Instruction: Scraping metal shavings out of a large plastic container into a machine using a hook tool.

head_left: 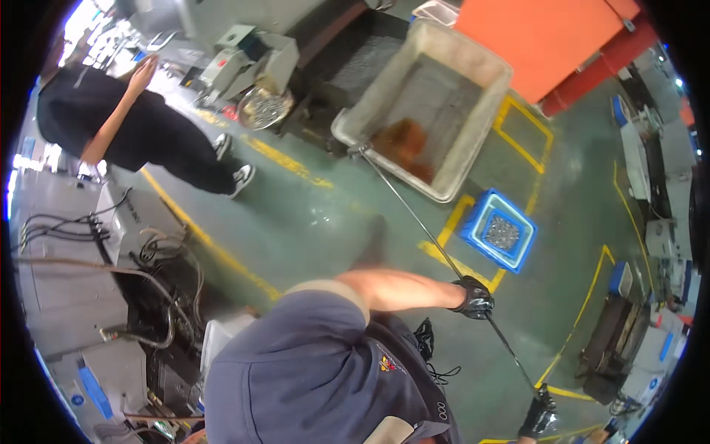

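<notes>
A long thin metal rod (414, 213) runs slantwise across the view, and both my hands grip it. Around its middle my left hand (473, 297), in a black glove, is closed. My right hand (540, 414), also black-gloved, is closed around the rod's near end at the lower right. The rod's far end (359, 150) meets the near left corner of a large, worn whitish tub (462, 174); whether it is hooked over the rim I cannot tell. Inside the tub the bottom looks dark grey with a rusty orange-brown patch.
A blue crate (526, 255) of small metal parts stands on the green floor by yellow lines. Another person (126, 118) in dark clothes stands at the left. A bowl of metal pieces (264, 109) sits near machinery. An orange panel (543, 41) is behind the tub.
</notes>
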A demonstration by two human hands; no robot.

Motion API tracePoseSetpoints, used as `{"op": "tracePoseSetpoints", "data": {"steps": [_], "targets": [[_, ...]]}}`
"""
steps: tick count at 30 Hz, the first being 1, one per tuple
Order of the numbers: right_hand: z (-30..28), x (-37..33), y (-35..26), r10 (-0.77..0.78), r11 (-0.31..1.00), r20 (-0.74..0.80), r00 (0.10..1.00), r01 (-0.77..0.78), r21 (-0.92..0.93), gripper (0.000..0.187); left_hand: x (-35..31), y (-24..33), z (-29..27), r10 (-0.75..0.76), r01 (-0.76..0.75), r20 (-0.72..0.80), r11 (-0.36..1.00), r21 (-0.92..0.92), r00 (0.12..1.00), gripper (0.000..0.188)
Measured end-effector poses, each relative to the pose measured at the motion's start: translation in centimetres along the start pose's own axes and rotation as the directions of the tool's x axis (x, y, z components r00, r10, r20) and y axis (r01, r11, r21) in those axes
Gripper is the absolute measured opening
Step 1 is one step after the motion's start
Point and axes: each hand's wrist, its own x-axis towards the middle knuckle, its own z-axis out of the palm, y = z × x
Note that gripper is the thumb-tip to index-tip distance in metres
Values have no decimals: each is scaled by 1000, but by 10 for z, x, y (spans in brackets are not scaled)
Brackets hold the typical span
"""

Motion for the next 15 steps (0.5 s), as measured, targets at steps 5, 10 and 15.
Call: {"op": "tracePoseSetpoints", "data": {"steps": [5,10,15], "targets": [[-36,47,-80,52,716,137,989,-132,685,21,11,-73,-59,99,-91,-71,990,105,993,22],[-21,137,-161,-29,746,199,980,-111,657,24,15,-185,-131,-85,74,81,988,139,993,20],[-62,263,-220,-224,595,237,945,-60,802,28,-27,-340,-148,-232,225,-236,973,-56,944,22]]}}
